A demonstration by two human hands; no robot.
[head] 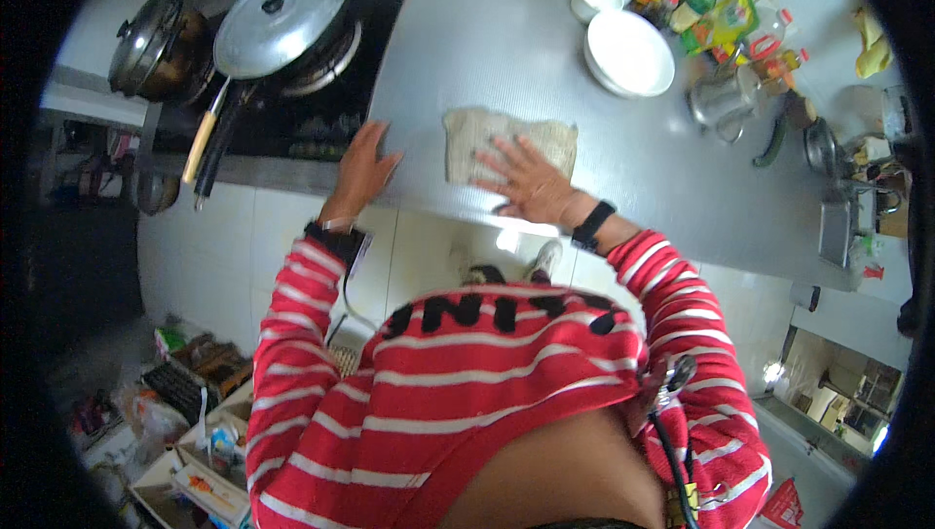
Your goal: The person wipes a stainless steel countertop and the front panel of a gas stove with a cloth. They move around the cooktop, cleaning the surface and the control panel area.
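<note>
A beige cloth (467, 138) lies spread on the stainless steel countertop (453, 54). My right hand (529, 178) rests flat on the cloth with its fingers apart, grasping nothing. My left hand (361, 171) is at the counter's front edge, beside the right front corner of the black gas stove (321, 138). Its thumb stands apart from the fingers, and nothing is in it. Part of the cloth is hidden under my right hand.
On the stove sit a lidded frying pan (285, 21) and a dark pot (153, 47); two handles jut past the front edge. White bowls (630, 54), condiment bottles (767, 32), a steel pitcher (723, 94) and a cucumber (771, 140) stand or lie at right.
</note>
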